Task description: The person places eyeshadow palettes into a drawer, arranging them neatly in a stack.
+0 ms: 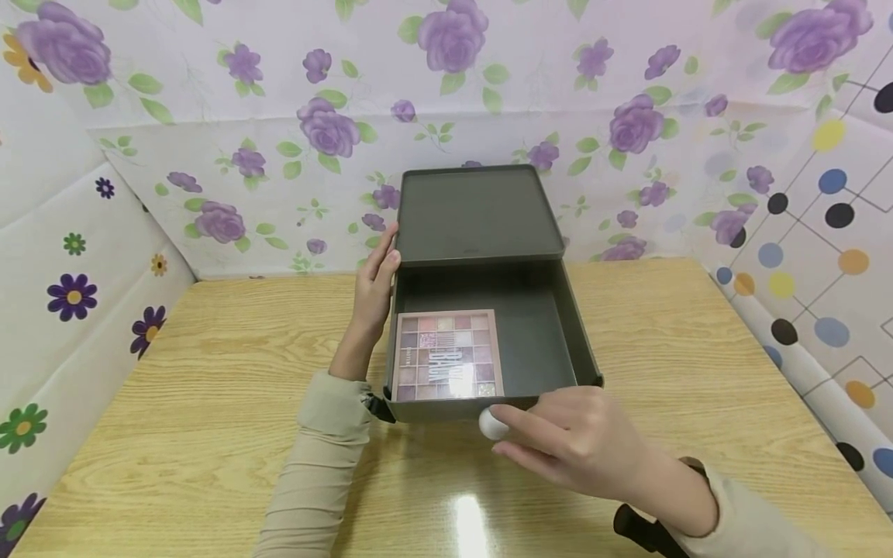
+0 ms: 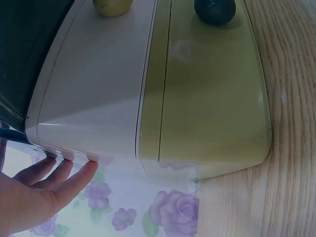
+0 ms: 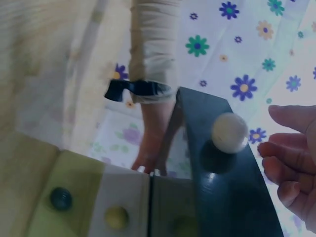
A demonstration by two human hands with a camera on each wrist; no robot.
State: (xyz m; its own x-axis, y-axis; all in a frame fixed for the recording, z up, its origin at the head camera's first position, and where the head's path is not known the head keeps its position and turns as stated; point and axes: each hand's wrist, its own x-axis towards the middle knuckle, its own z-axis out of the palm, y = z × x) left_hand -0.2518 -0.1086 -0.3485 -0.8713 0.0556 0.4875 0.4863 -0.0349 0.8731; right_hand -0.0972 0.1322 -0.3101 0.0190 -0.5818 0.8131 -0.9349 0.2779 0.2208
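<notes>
A dark grey box [image 1: 477, 213] stands at the back middle of the wooden table. Its drawer [image 1: 540, 333] is pulled out toward me. An eyeshadow palette [image 1: 446, 355] lies flat in the drawer's left half. A white round knob [image 1: 492, 424] sits on the drawer front. My left hand [image 1: 377, 283] rests with straight fingers against the box's left side, at the top edge. My right hand [image 1: 572, 442] hovers by the knob with loosely curled fingers. In the right wrist view the knob [image 3: 229, 132] stands a little apart from those fingers [image 3: 289, 168].
The table [image 1: 209, 403] is walled by flowered sheets at the back and left and a dotted sheet [image 1: 823, 256] at the right. The left wrist view shows pale and yellow-green panels [image 2: 207, 98] of the box with further knobs.
</notes>
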